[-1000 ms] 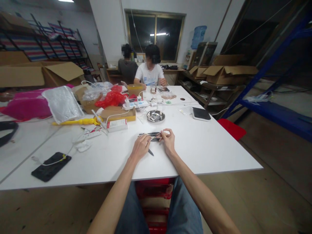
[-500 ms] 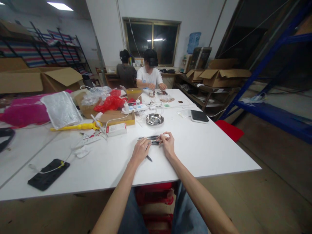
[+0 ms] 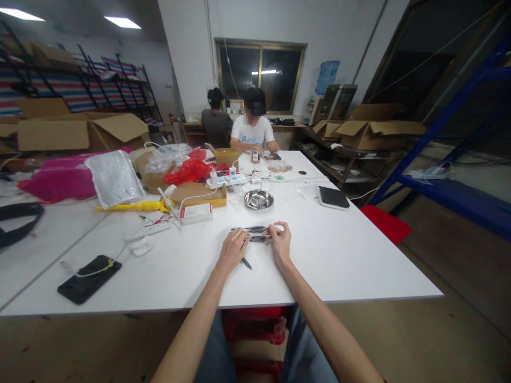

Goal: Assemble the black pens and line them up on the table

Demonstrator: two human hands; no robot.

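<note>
Several dark, slim pens lie close together between my hands on the white table. My left hand is closed, its fingertips on the left end of the nearer pen. At that pen's right end, my right hand is closed with thumb and forefinger pinched together. Just beyond, another pen lies sideways, its right end close to my right fingers. One more pen points out from beneath my left hand, its other end hidden. A shiny metal dish with small pieces in it stands beyond my hands.
On the left are a black phone-like slab with a white cable, a yellow tool, a small white box and a power strip. A black-topped device lies at right. A person sits across the table.
The view has shifted slightly, so the whole scene sits a bit lower and to the right. My hands keep nearly the same hold at the pens.
</note>
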